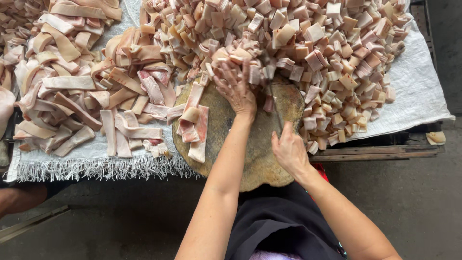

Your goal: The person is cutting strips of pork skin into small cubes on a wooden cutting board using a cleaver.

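Gripping a knife handle with my right hand (288,150), fingers wrapped tight round it, while my left hand (237,86) lies spread flat, palm down, pushing into the edge of the cut pieces. So one hand is closed on the tool and the other is wide open, holding nothing.

Biggest thing going is the white woven sheet (418,82) covering the bench, fringe hanging off its near edge. On it sit two heaps. The pile of small cubes (327,43) fills the far right and is way too many to count, and it runs off the top edge. The pile of long strips (82,91) takes the left side, also uncountable, cut off at the left.

One round wooden chopping block (255,159) sits at the near edge, in the middle. On its left part are four or so strips (195,123) stacked loosely, just left of my open hand. The knife blade (275,103) runs from my right hand toward the cubes; it's thin and dark, hard to make out.
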